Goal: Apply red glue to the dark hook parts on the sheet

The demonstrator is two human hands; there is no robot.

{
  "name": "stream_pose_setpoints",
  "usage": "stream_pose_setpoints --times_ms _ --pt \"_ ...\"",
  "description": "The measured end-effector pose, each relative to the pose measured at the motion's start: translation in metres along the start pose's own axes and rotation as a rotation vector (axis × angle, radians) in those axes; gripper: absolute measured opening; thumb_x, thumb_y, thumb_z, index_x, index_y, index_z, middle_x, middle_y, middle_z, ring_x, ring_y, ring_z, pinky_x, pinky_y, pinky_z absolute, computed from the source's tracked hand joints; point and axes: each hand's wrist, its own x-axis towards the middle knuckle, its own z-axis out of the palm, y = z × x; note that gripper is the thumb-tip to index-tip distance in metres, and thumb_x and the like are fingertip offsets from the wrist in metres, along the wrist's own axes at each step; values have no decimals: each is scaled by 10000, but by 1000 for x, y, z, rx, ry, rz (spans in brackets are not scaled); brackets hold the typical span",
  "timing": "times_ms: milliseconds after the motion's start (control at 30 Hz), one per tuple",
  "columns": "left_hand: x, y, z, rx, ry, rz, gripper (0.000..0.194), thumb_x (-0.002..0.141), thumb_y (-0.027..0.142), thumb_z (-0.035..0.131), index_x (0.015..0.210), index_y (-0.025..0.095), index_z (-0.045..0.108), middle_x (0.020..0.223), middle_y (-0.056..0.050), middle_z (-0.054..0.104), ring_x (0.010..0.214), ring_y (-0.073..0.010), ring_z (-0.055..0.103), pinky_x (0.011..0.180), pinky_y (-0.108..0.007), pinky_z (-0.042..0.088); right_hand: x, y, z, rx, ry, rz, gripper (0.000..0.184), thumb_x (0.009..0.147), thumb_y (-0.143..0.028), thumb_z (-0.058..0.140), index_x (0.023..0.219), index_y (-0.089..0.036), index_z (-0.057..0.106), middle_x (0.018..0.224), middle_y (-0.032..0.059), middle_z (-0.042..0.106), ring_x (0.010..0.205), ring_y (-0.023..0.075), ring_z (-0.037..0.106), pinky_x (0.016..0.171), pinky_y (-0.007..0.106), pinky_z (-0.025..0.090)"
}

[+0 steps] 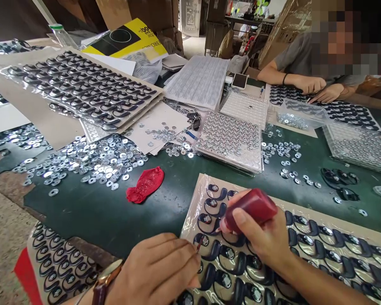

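Observation:
My right hand (266, 241) is wrapped round a dark red squeeze bottle (252, 209), tilted so its thin nozzle points down and left. The nozzle tip is just above a sheet of black curved parts with shiny round metal pieces (314, 239), which are under clear film on brown card. By the sheet's left edge is my left hand (160, 269), its fingers drawn together. A thin dark reddish sliver (199, 245) shows at its fingertips; I cannot make out what it is. A watch (109, 273) is on the left wrist.
Loose metal washers (98, 159) lie heaped at the left, with a red cloth piece (146, 184) nearer. Behind stand a stacked card of similar black parts (82, 89) and trays of small round pieces (230, 137). Across the table a co-worker's hands (320, 89) are over another sheet.

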Motion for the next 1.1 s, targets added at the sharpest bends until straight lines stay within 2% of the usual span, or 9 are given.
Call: stream_pose_setpoints --times_ms 100,200,500,667,867,1100 --pt "-7 7 4 72 24 39 216 929 148 484 1008 46 657 929 -104 725 846 -190 699 775 -289 573 -9 16 5 -70 -47 -65 158 795 -262 673 924 -203 602 632 6 686 530 168 671 493 266 574" --pt "-10 9 9 78 0 40 205 914 148 517 1020 44 659 950 -108 723 847 -194 701 791 -292 575 -12 26 5 -162 -76 -129 220 752 -252 704 941 -198 605 670 26 695 583 192 683 490 279 571" --pt "-7 13 10 79 44 -2 256 945 126 422 979 50 664 906 -108 728 832 -190 699 747 -286 588 -9 24 10 -212 -143 -123 194 751 -257 686 904 -182 594 648 20 674 550 183 656 518 300 561" --pt "-2 12 5 84 -8 -2 209 935 125 466 976 57 660 878 -93 735 809 -175 709 755 -264 591 -9 26 7 -292 -87 -168 175 768 -247 669 914 -180 599 661 19 683 562 178 665 502 278 560" --pt "-7 12 10 68 34 -22 257 954 141 412 984 63 655 880 -107 730 803 -185 710 720 -277 595 -11 29 4 -315 -62 -173 180 775 -261 665 924 -184 598 678 24 689 579 182 672 515 286 572" --pt "-8 11 9 58 22 -19 214 927 131 466 1007 68 654 914 -113 726 832 -189 711 752 -271 592 -11 29 4 -279 -31 -169 203 753 -260 683 921 -192 594 687 25 690 615 194 685 498 276 564"
